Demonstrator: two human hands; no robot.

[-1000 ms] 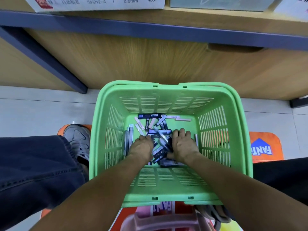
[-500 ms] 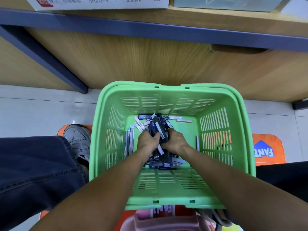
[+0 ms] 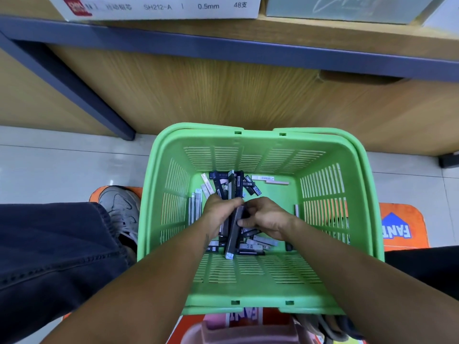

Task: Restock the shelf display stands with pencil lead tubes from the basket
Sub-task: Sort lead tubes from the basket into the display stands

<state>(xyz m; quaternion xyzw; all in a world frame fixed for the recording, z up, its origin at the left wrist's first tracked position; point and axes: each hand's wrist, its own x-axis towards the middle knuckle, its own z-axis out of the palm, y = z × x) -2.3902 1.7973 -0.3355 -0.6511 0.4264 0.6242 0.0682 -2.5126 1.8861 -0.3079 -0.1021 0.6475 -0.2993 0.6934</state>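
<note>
A: Head view, what's the count?

B: One green basket point(image 3: 250, 289), two hands. The left hand point(image 3: 218, 211) has its grip closed round a bundle of pencil lead tubes point(image 3: 232, 192); the right hand point(image 3: 264, 218) pinches it too. Loose tubes point(image 3: 258, 247) lie on the basket floor, too many to count.

A: Writing?

B: The white box point(image 3: 159, 7) reads "SH212-A", "0.5mm", "48". One tube says "HB 0.5".

A: Changed?

B: The bundle now stands gathered, lifted off the pile.

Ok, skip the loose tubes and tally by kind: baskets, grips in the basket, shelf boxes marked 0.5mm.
Green basket: 1
Grips in it: 2, the left grip and the right grip, both holding a bundle of lead tubes
White 0.5mm box: 1
Total: 4
</note>
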